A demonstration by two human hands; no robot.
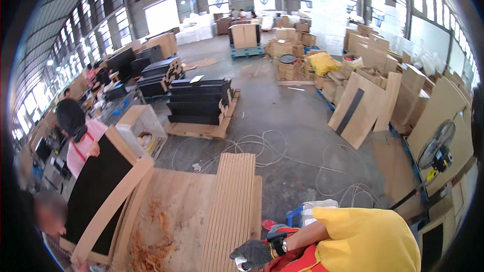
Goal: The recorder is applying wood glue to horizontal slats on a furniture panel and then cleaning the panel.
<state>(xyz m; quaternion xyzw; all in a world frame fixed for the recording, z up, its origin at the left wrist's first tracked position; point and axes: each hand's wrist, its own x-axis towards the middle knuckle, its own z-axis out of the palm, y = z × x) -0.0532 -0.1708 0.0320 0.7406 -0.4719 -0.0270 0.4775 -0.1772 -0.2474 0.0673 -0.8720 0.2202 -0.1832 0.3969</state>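
My right hand, in a dark grey glove, is closed around a small white object at the lower edge; most of it is hidden by the fingers. My left hand does not show. Just left of my right hand lies a row of long, narrow light-brown boards, packed side by side. They rest on a wooden work table, where crumpled brown strips are scattered. Farther left, large black panels with light wood edging lean beside a pale curved-looking board.
A person in pink has a hand at the panels' upper edge; another person is at the lower left. Beyond are stacked black panels on a pallet, a looping hose on the floor, leaning boards and a fan.
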